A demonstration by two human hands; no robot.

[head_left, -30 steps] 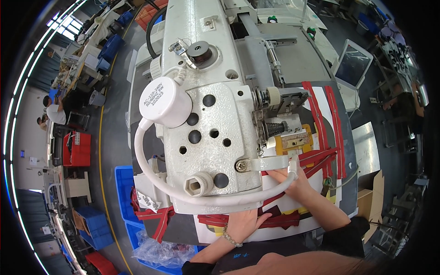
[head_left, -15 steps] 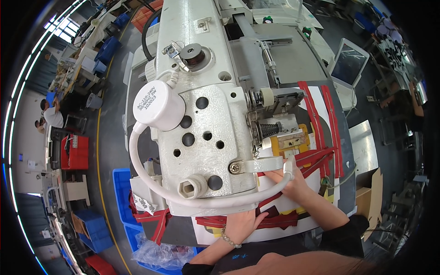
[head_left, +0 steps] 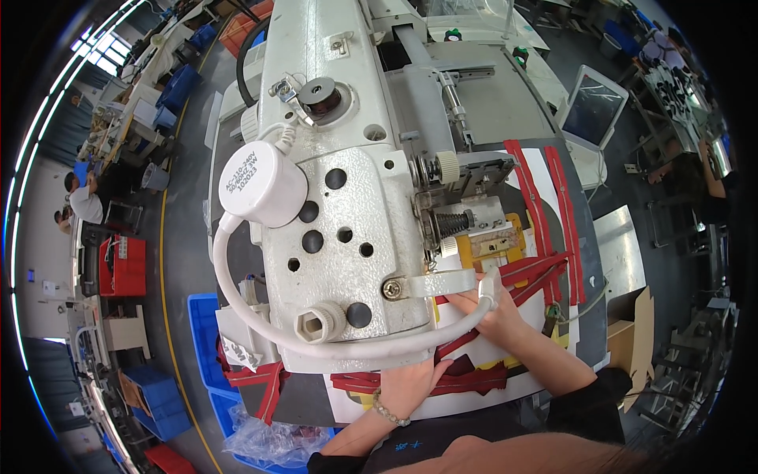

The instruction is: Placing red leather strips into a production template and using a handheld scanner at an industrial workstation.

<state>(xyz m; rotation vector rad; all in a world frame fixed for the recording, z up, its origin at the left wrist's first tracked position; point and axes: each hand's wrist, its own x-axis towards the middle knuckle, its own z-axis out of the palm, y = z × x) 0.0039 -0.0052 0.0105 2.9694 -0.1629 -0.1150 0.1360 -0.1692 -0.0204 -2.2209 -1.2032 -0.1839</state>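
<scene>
A large white industrial sewing machine head (head_left: 347, 229) fills the middle of the view. My left hand (head_left: 404, 389) lies palm down on a white sheet (head_left: 343, 409) at its front, beside red zipper strips (head_left: 466, 381). Its thumb stretches to the right, while the machine head hides its other fingertips. To the right, my right hand (head_left: 499, 317) reaches in below the presser area, near a yellow plate (head_left: 493, 245) and more red zipper tape (head_left: 533, 272). A white lamp cable (head_left: 395, 345) and a bracket cover part of its fingers, so what they touch is hidden.
Long red zippers (head_left: 562, 221) run along the table's right side. Blue bins (head_left: 207, 336) stand at the left, one with clear plastic wrap (head_left: 276, 442). A screen (head_left: 594, 109) stands back right, above an open cardboard box (head_left: 629, 332). People sit far left.
The whole view has shifted slightly, so the machine appears a little further left. Both hands keep nearly the same places by the machine.
</scene>
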